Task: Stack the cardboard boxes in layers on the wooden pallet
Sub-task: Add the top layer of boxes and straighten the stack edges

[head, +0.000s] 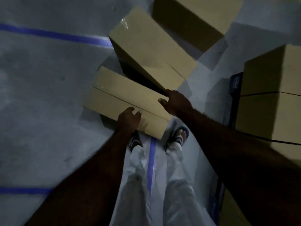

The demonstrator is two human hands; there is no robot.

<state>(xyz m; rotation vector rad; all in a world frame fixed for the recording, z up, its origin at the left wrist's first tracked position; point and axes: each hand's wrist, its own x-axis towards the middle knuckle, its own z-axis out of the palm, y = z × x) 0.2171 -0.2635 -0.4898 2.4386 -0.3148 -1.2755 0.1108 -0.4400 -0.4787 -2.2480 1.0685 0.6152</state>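
A flat cardboard box point(127, 98) lies low in front of my feet, its top seam running lengthwise. My left hand point(128, 119) holds its near long edge, fingers curled onto the top. My right hand point(176, 101) grips its right end, thumb on the top face and fingers round the far corner. I cannot tell whether the box rests on the floor or is lifted a little. A second box point(151, 51) sits tilted just beyond it, and a third box point(195, 17) lies further back. No wooden pallet is plainly visible.
Stacked boxes point(273, 95) rise at the right, with a dark blue object point(236, 82) beside them. The grey floor point(40, 95) carries blue tape lines point(53, 35). My sandalled feet point(179, 136) stand right behind the held box. The frame is dim and blurred.
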